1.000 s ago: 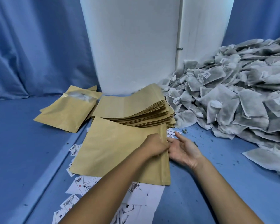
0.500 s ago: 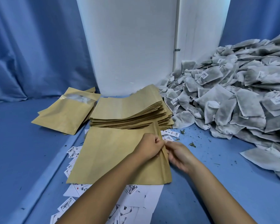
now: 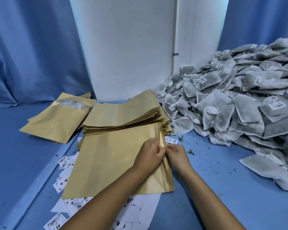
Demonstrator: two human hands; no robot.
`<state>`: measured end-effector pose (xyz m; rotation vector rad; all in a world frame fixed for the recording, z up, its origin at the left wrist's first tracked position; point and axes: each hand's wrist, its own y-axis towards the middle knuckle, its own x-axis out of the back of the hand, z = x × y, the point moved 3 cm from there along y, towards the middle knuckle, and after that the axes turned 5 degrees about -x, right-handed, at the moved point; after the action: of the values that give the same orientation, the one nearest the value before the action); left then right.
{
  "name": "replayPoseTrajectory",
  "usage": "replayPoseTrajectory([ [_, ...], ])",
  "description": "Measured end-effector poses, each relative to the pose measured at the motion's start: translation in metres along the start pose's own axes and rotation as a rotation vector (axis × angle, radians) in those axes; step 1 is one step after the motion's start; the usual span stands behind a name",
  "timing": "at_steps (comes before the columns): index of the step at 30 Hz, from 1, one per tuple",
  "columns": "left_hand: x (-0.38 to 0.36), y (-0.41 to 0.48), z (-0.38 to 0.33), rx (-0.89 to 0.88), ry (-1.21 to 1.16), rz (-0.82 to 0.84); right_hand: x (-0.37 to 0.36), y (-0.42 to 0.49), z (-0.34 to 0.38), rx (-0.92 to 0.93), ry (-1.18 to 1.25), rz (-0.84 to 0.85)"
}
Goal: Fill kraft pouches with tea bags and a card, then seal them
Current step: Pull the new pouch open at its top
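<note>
While pouch (image 3: 113, 161) lies flat on cards (image 3: 66, 163), left hand (image 3: 149, 155), right hand (image 3: 177, 155) pinch its right-edge mouth between them.

Single head-worn wide-angle view, aimed forward and down from above the near edge of the blue cloth-covered table (image 3: 223, 188), set close over it, straight lines bowed by the lens, far edge met by a white wall panel (image 3: 123, 47), no second view given.

The pouch (image 3: 110, 160) is matt brown kraft paper with a glossy inner lining at its mouth. The tea bags (image 3: 236, 103) look like soft, fuzzy grey mesh cloth. Printed white paper cards (image 3: 65, 163) lie on the smooth blue tabletop (image 3: 206, 188).
</note>
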<state>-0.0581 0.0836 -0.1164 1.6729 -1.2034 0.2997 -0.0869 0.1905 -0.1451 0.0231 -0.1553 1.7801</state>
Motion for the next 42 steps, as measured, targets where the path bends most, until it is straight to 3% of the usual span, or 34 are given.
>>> replayPoseTrajectory([
  [4, 0.003, 0.005, -0.016, -0.440, 0.353, 0.074, 0.015, 0.001, 0.002, -0.051, 0.234, 0.020],
  [12, 0.003, 0.035, -0.042, -0.807, 0.318, 0.166, 0.028, 0.000, 0.013, -0.074, 0.519, 0.082],
  [17, -0.004, 0.047, -0.050, -0.658, 0.289, 0.004, 0.042, -0.004, 0.013, -0.143, 0.595, 0.025],
  [23, -0.021, 0.054, -0.055, -0.718, 0.347, 0.029, 0.056, -0.012, 0.004, -0.270, 0.335, 0.091],
  [28, -0.033, 0.063, -0.065, -0.706, 0.326, 0.064, 0.076, -0.005, 0.014, -0.271, 0.284, -0.019],
  [34, -0.033, 0.070, -0.067, -0.467, 0.138, 0.013, 0.081, 0.004, 0.026, -0.342, 0.374, 0.016],
  [40, -0.014, 0.080, -0.067, -0.568, 0.026, -0.020, 0.120, 0.015, -0.004, -0.287, 0.288, -0.333],
  [42, -0.013, 0.081, -0.069, -0.624, 0.026, 0.026, 0.120, 0.018, 0.001, -0.097, -0.013, -0.379],
])
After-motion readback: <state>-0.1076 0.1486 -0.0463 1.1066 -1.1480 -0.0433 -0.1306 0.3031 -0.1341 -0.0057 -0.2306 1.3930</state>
